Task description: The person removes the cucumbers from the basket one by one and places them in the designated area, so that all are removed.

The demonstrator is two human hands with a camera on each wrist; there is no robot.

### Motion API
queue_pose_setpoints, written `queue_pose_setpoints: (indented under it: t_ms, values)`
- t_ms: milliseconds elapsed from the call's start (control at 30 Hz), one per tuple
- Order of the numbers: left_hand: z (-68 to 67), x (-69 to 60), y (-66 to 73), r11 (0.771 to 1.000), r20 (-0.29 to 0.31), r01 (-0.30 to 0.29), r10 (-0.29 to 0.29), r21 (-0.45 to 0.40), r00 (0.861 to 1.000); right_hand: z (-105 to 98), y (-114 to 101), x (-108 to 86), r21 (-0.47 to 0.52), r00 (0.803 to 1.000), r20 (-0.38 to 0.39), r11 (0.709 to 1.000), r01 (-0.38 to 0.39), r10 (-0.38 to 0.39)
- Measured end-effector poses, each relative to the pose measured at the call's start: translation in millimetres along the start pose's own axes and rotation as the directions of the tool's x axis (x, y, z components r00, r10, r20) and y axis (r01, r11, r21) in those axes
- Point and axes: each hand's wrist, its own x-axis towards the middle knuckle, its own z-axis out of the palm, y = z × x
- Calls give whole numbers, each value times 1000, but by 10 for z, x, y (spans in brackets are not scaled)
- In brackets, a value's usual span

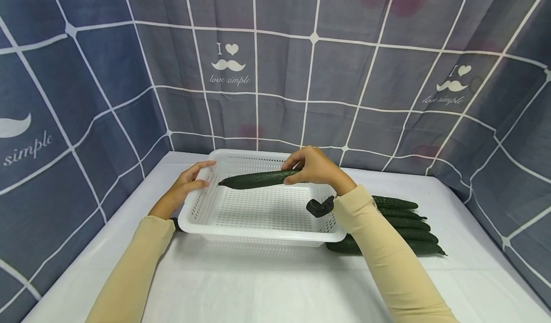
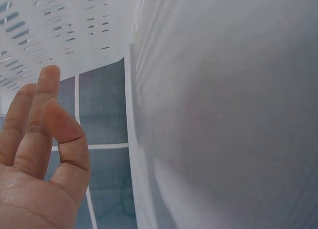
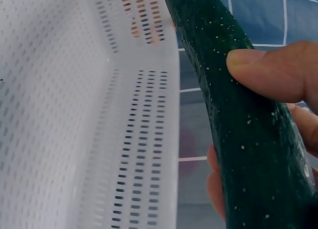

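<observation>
A dark green cucumber (image 1: 258,179) is held by my right hand (image 1: 316,170), level above the white perforated basket (image 1: 258,237). The right wrist view shows the thumb on one side of the cucumber (image 3: 248,129), and fingertips (image 3: 215,189) coming round the other. At the basket's left end is my left hand (image 1: 186,187), its fingers extended along the outside by the rim. In the left wrist view, the fingers of that hand (image 2: 44,139) are slightly bent and close to the perforated wall; whether they touch it I cannot tell.
Several cucumbers (image 1: 413,234) lie side by side on the white tabletop (image 1: 241,289), right of the basket and partly behind my right sleeve. A black wrist device (image 1: 320,207) hangs under the right wrist. Grey-blue checked curtains (image 1: 284,74) enclose the back and sides.
</observation>
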Motion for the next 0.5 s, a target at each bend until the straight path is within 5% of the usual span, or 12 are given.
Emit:
queue_pose_setpoints:
  t_ms: [500]
  values:
    - [-12, -18, 10, 1000, 13, -19, 20, -21, 1000, -208, -26, -296, -38, 998, -56, 999, 9, -11]
